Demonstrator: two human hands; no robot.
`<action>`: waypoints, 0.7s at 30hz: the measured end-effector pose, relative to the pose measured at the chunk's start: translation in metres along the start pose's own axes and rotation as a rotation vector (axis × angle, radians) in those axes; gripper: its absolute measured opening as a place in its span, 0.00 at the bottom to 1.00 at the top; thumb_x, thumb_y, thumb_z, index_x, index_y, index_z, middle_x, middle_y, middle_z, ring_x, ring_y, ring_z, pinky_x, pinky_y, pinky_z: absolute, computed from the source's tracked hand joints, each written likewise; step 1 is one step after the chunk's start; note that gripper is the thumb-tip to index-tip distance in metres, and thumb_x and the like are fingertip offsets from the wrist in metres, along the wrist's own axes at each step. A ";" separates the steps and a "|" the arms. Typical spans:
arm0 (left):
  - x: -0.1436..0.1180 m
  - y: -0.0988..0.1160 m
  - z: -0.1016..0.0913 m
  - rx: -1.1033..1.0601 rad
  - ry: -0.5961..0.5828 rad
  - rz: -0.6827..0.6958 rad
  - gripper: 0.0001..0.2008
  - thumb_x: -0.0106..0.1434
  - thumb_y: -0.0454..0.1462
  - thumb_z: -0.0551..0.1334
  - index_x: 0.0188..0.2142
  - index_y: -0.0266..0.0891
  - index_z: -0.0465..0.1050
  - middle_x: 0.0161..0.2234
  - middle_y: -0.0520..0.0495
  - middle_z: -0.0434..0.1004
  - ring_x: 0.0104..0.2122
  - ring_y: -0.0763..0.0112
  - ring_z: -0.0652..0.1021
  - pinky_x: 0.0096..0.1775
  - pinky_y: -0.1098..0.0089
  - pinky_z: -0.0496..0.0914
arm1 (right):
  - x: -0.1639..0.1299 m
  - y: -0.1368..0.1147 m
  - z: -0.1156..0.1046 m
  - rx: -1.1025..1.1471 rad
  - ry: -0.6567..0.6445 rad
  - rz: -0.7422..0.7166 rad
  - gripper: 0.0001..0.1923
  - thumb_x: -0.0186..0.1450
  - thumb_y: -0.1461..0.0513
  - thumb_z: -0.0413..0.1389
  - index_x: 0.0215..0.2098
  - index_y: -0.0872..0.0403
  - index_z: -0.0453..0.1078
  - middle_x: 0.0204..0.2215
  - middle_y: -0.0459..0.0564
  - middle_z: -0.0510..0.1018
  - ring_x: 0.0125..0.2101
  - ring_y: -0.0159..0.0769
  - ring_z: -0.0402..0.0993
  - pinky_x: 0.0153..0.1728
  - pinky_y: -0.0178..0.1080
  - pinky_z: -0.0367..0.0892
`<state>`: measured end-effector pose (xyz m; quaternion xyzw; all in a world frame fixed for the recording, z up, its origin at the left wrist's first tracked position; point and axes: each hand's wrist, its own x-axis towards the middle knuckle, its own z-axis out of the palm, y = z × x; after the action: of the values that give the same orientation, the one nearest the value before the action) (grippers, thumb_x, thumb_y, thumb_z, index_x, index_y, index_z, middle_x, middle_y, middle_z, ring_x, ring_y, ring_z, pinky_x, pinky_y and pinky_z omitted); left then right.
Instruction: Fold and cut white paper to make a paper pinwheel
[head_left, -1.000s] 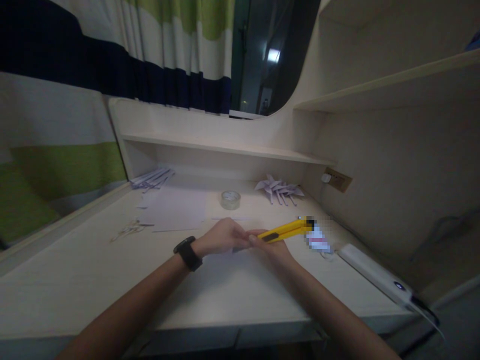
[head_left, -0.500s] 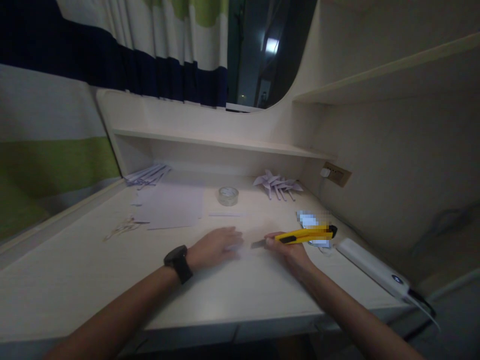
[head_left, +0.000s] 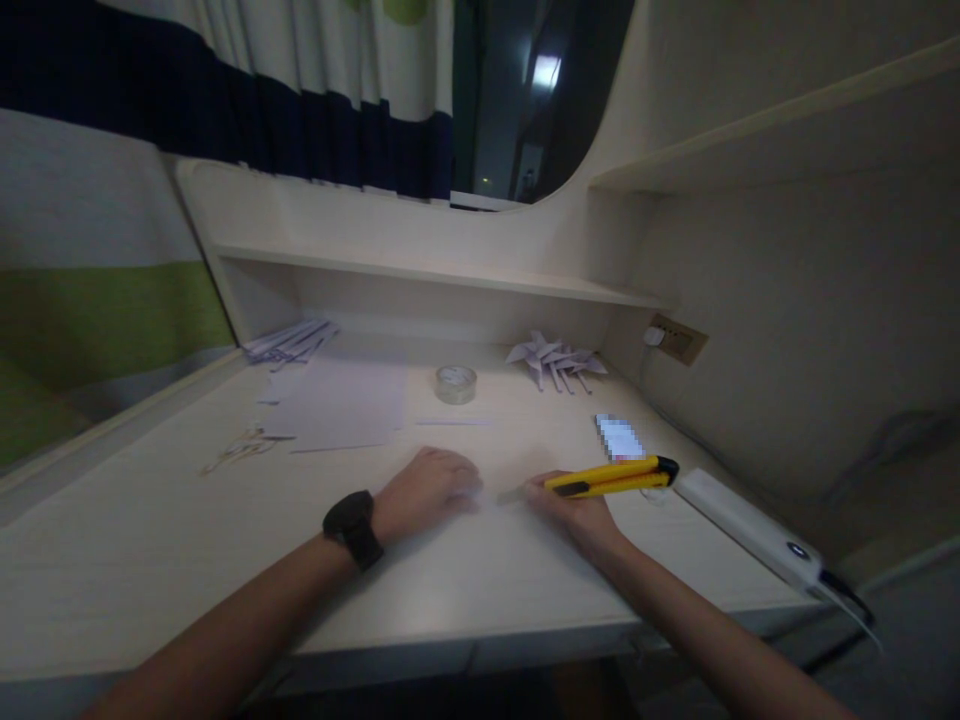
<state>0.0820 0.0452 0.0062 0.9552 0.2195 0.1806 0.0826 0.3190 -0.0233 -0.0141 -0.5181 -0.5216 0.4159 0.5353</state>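
Observation:
My right hand grips a yellow utility knife, its blade tip pointing left and low over the desk. My left hand, with a black watch on the wrist, lies fingers down on the desk just left of the blade. What lies under its fingers is too dim to make out.
A roll of clear tape stands behind the hands. White paper sheets and paper strips lie at the back left, folded paper pinwheels at the back right. A white power strip lies at the right edge. Scraps lie left.
The hands came apart. My left hand went flat on the desk. My right hand lowered the knife from a raised tilt to nearly level, blade near the surface.

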 end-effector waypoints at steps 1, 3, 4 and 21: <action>0.000 0.000 0.000 0.002 0.000 -0.001 0.12 0.64 0.43 0.57 0.43 0.42 0.72 0.43 0.46 0.75 0.44 0.62 0.73 0.46 0.61 0.62 | -0.001 -0.001 0.000 -0.016 0.001 0.001 0.16 0.48 0.52 0.66 0.29 0.54 0.75 0.27 0.49 0.77 0.29 0.37 0.71 0.34 0.39 0.68; -0.001 0.000 0.000 0.004 0.002 -0.006 0.12 0.64 0.43 0.58 0.44 0.42 0.72 0.43 0.46 0.75 0.44 0.62 0.73 0.46 0.61 0.62 | -0.002 -0.002 0.000 -0.029 0.004 -0.003 0.16 0.49 0.51 0.65 0.29 0.54 0.75 0.27 0.49 0.77 0.29 0.38 0.72 0.33 0.39 0.68; -0.001 0.000 0.001 0.006 0.002 -0.007 0.12 0.64 0.43 0.58 0.44 0.43 0.72 0.43 0.46 0.75 0.44 0.62 0.73 0.46 0.61 0.62 | -0.002 -0.003 0.000 -0.031 0.005 -0.004 0.16 0.49 0.51 0.65 0.29 0.54 0.74 0.26 0.49 0.77 0.29 0.38 0.71 0.33 0.39 0.68; 0.020 -0.007 -0.013 0.088 -0.182 -0.048 0.22 0.51 0.52 0.66 0.40 0.43 0.72 0.36 0.46 0.73 0.37 0.61 0.71 0.36 0.67 0.60 | -0.003 0.001 -0.001 -0.132 -0.060 -0.026 0.14 0.52 0.52 0.62 0.30 0.54 0.74 0.28 0.49 0.77 0.29 0.36 0.71 0.32 0.39 0.68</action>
<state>0.0911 0.0610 0.0226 0.9649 0.2414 0.0812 0.0645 0.3200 -0.0260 -0.0150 -0.5327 -0.5702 0.3891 0.4896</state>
